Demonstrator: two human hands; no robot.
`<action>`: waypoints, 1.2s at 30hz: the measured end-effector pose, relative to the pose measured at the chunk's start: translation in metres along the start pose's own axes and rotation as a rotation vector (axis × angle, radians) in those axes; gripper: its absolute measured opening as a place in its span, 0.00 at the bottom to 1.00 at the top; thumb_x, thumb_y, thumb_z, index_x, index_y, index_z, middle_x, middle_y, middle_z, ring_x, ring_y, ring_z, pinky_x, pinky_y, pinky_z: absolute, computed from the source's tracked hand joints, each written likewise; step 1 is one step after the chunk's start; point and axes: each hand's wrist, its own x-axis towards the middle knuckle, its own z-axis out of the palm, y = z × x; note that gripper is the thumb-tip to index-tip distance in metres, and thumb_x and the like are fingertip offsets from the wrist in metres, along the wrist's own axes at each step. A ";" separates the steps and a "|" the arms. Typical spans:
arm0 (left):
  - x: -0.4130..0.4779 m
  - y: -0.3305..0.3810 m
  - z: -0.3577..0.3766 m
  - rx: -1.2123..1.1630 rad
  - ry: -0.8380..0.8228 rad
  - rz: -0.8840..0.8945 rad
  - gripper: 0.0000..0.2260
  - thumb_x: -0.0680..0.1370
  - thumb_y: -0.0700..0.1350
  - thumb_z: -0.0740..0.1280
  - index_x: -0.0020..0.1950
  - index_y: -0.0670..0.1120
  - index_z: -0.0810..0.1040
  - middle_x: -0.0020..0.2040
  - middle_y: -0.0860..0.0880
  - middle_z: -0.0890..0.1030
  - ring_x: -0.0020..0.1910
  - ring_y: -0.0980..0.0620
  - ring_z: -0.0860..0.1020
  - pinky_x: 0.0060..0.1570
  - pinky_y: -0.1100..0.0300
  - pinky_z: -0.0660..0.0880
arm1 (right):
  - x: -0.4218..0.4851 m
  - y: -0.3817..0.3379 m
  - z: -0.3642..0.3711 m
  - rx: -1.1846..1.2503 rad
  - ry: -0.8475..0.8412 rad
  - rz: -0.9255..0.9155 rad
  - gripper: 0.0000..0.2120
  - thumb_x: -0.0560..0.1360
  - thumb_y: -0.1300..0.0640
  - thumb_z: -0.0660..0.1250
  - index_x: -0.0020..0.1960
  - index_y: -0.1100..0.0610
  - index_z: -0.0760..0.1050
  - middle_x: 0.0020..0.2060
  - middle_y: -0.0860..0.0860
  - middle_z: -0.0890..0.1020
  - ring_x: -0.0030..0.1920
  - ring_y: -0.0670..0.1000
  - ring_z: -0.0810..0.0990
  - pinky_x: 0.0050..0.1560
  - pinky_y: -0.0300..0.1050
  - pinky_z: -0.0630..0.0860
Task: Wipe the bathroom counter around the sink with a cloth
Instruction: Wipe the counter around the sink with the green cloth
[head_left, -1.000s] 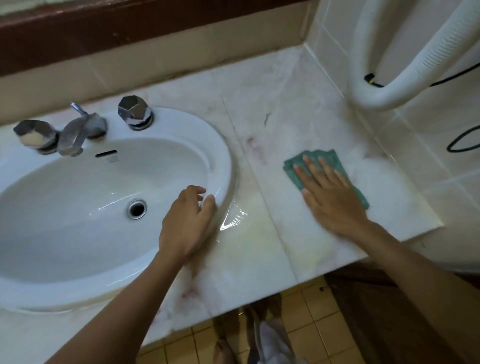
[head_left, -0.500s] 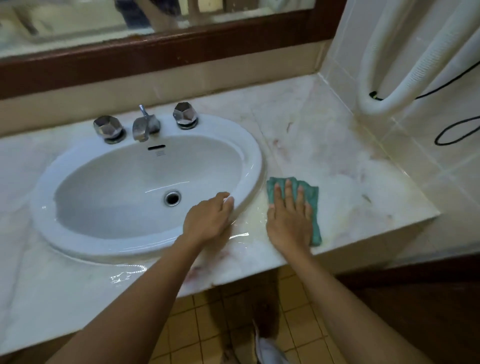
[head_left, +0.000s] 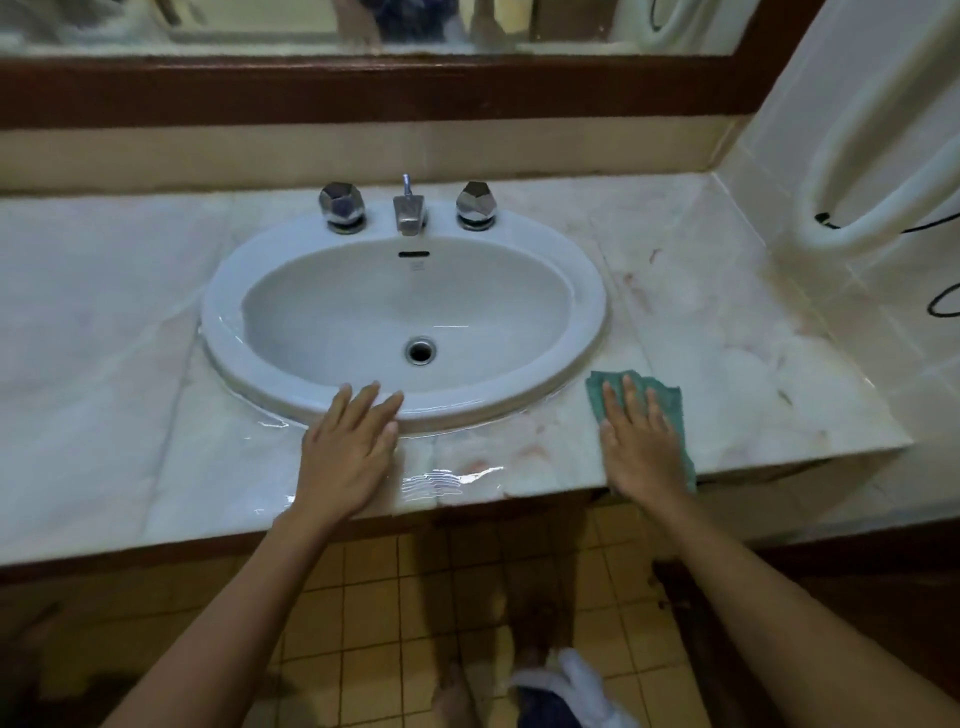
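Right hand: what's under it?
The right hand lies flat on a green cloth, on the counter right of the sink. Cloth edges show past the fingertips and along the hand's right side; its middle and the counter beneath are covered.

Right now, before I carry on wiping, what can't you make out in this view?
Head view only:
1. The cloth: its middle lies under the right hand, so any folds there are hidden.
2. The sink rim and counter beneath the left hand: covered, so I cannot tell whether they are wet or dirty.
3. The counter's left end: cut off by the picture's edge.
4. The mirror: top cut off, reflection blurred.
5. The hose on the right wall: runs out of frame.
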 end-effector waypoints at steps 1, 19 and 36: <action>0.003 0.003 -0.002 -0.044 -0.020 -0.025 0.29 0.76 0.63 0.42 0.74 0.60 0.65 0.77 0.56 0.61 0.78 0.52 0.52 0.70 0.47 0.56 | 0.002 -0.021 0.002 0.044 -0.004 0.090 0.26 0.82 0.47 0.41 0.78 0.49 0.40 0.78 0.50 0.41 0.77 0.54 0.40 0.76 0.55 0.43; 0.005 0.038 0.015 -0.112 0.120 -0.236 0.19 0.83 0.56 0.54 0.72 0.53 0.70 0.79 0.49 0.60 0.79 0.46 0.50 0.72 0.41 0.56 | -0.007 0.058 0.000 -0.045 -0.003 -0.303 0.28 0.77 0.41 0.34 0.76 0.43 0.41 0.77 0.44 0.43 0.77 0.50 0.40 0.76 0.56 0.49; -0.068 0.048 0.027 -0.374 0.427 -0.439 0.18 0.73 0.44 0.63 0.62 0.50 0.77 0.74 0.52 0.67 0.69 0.49 0.68 0.64 0.45 0.69 | -0.058 -0.102 0.035 0.103 0.068 -0.180 0.31 0.78 0.44 0.46 0.77 0.58 0.55 0.77 0.58 0.55 0.77 0.61 0.51 0.73 0.60 0.52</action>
